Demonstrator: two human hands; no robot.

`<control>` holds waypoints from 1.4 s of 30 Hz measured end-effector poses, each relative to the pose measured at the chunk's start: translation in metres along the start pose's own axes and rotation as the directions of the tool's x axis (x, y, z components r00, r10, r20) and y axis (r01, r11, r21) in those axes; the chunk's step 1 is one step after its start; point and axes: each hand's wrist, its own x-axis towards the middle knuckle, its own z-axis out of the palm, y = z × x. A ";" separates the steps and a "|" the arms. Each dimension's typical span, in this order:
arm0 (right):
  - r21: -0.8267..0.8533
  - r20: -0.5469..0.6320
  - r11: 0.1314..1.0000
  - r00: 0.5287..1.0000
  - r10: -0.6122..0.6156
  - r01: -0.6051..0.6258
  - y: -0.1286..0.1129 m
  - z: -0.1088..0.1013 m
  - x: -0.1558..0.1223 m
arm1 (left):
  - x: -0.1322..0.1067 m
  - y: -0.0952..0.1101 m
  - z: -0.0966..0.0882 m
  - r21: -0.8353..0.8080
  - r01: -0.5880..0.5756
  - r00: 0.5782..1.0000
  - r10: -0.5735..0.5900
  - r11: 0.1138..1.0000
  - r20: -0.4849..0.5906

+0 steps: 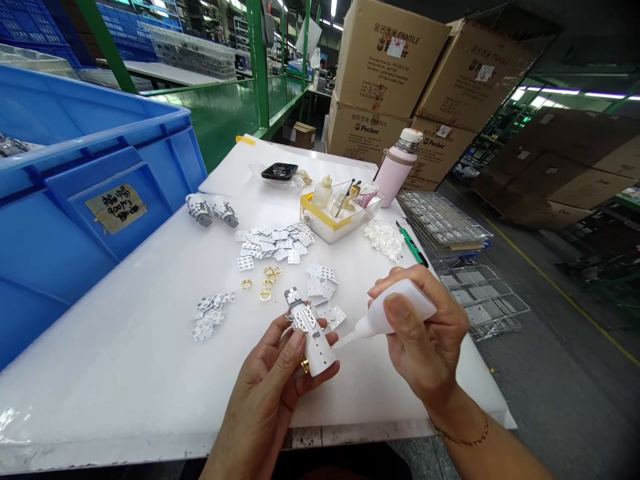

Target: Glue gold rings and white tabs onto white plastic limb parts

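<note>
My left hand is closed around a white and grey model part, roughly cylindrical, with lattice panels and small holes on its side. A bit of gold shows beneath it by my fingers. In my right hand is a white squeeze bottle, its thin nozzle pointing left at the part's lower side. Whether the tip touches the part I cannot tell. Just beyond lie small white perforated plates, several gold rings, a larger heap of white plates and another small pile.
A blue crate borders the table's left side. Farther back are two similar model parts, a phone, a tray of supplies and a pink bottle. A green cutter and crumpled white material lie right.
</note>
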 end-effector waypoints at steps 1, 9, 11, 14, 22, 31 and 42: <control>-0.004 0.000 1.000 1.000 -0.003 0.003 0.000 0.000 0.000 | 0.000 0.000 0.000 0.001 -0.001 1.000 0.001 1.000 0.006; 0.020 -0.001 1.000 1.000 0.011 -0.011 0.000 -0.001 -0.001 | 0.001 0.000 0.001 0.012 -0.007 1.000 0.007 1.000 0.013; 0.042 -0.049 0.999 0.999 0.009 -0.007 0.001 -0.001 -0.002 | 0.001 0.000 0.000 0.014 -0.006 1.000 0.006 1.000 0.006; 0.051 -0.082 0.999 0.997 -0.001 0.005 0.001 -0.002 -0.002 | 0.000 0.000 0.000 -0.002 0.003 1.000 -0.003 1.000 -0.009; 0.054 0.013 0.998 1.000 -0.020 0.019 0.003 -0.004 -0.002 | -0.001 -0.001 0.000 -0.029 0.000 1.000 -0.001 1.000 -0.018; 0.051 0.034 0.996 0.997 -0.075 0.073 0.003 -0.004 -0.001 | -0.002 0.001 0.005 -0.026 -0.013 0.999 0.012 1.000 -0.048; 0.221 -0.114 0.973 0.992 -0.049 0.073 0.003 -0.004 0.002 | -0.002 0.001 -0.002 -0.085 -0.017 1.000 0.016 0.996 -0.018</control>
